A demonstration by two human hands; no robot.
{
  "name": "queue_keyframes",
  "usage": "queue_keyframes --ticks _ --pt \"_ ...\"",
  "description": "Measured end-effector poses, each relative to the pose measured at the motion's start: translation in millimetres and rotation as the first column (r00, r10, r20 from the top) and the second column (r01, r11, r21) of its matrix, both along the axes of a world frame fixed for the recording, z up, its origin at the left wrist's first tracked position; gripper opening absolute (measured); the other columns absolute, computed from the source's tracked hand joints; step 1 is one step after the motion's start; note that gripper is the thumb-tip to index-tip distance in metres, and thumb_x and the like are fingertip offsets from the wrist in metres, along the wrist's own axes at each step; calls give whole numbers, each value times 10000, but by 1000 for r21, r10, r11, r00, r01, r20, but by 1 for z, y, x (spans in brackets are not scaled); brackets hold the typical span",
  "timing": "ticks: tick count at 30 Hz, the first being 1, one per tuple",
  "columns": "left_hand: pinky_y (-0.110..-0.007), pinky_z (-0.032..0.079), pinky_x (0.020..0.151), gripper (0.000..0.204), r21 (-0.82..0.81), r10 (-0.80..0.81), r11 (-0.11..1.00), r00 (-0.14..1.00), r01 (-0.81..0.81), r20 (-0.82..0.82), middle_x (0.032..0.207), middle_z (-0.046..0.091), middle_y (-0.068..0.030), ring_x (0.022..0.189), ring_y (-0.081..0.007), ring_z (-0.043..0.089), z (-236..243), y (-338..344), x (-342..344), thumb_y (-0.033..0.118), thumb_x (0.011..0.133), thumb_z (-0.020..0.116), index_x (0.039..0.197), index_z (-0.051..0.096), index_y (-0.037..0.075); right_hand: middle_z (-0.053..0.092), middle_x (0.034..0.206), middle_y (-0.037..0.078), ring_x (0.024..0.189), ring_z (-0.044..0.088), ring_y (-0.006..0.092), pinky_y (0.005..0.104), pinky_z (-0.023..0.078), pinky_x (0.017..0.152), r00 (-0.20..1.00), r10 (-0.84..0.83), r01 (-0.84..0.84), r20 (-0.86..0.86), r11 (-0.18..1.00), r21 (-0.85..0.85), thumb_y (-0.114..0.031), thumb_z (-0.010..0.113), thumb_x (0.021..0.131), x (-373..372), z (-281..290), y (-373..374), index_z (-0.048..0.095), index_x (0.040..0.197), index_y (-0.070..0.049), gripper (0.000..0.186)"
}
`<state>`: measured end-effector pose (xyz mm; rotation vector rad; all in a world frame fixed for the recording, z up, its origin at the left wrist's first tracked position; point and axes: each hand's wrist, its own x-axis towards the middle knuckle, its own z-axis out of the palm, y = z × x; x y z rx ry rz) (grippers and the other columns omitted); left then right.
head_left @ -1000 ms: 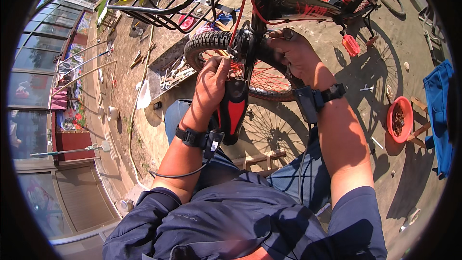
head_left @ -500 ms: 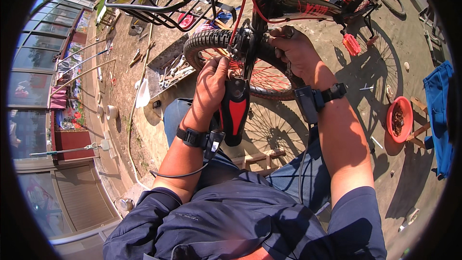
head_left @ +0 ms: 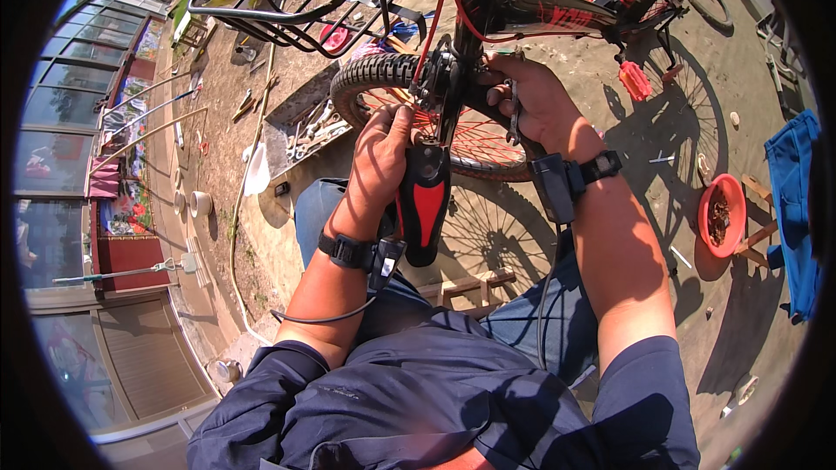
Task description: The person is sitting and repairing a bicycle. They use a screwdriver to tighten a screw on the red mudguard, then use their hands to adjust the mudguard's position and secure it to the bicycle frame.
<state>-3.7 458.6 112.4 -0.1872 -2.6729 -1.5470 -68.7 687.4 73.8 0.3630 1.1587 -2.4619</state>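
My left hand (head_left: 386, 144) pinches at the upper end of a black-and-red mudguard (head_left: 428, 209), just below the bicycle's front fork (head_left: 461, 39) and brake; what is between my fingertips is too small to make out. My right hand (head_left: 544, 104) is curled around a metal wrench (head_left: 515, 122), its upper fingers beside the fork. The front wheel (head_left: 370, 74), with a knobbly tyre and red spokes, sits behind both hands. A black wire basket (head_left: 309, 13) hangs above on the front of the black-and-red frame (head_left: 566, 13).
A metal tray (head_left: 292, 154) of tools lies left of the wheel. At right are a red bowl (head_left: 733, 204) of small parts and a blue folding seat (head_left: 788, 209). A pale hose (head_left: 235, 252) runs along the left ground; a wooden frame (head_left: 466, 287) lies between my legs.
My right fingers have shifted slightly, and more of the wrench shows in that hand now. My left hand has barely moved.
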Motion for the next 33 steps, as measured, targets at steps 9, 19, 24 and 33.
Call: queue_keyframes --ticks 9,19,24,33 --pt "-244 434 605 346 146 -10 989 996 -4 91 744 586 -1 656 -81 510 1 3 2 315 1061 515 1059 637 -8 715 907 63 624 591 97 234 380 494 989 48 -37 -143 996 83 -153 747 904 -1 -12 -1 670 1013 -27 184" --pt "-251 445 601 363 111 -9 994 997 1 73 743 588 -11 645 -88 515 -3 0 2 316 1057 531 1070 634 -32 722 884 49 627 594 97 234 387 526 987 7 17 -158 988 155 -185 759 896 6 0 -1 693 967 -26 187" --pt "-300 464 663 351 -166 -138 981 961 100 -238 797 605 -92 690 -181 557 -13 -11 -1 289 1049 534 1042 640 -45 724 849 50 611 585 103 255 386 533 977 -21 61 -211 980 187 -186 773 874 4 -4 0 706 921 -18 187" --pt "-346 497 661 352 -203 -227 958 969 205 -97 873 634 -163 717 -263 613 -29 -15 5 264 1066 492 1116 630 -56 661 740 28 582 564 107 244 363 514 976 -8 60 -219 970 234 -127 778 852 4 -9 11 678 896 -24 150"
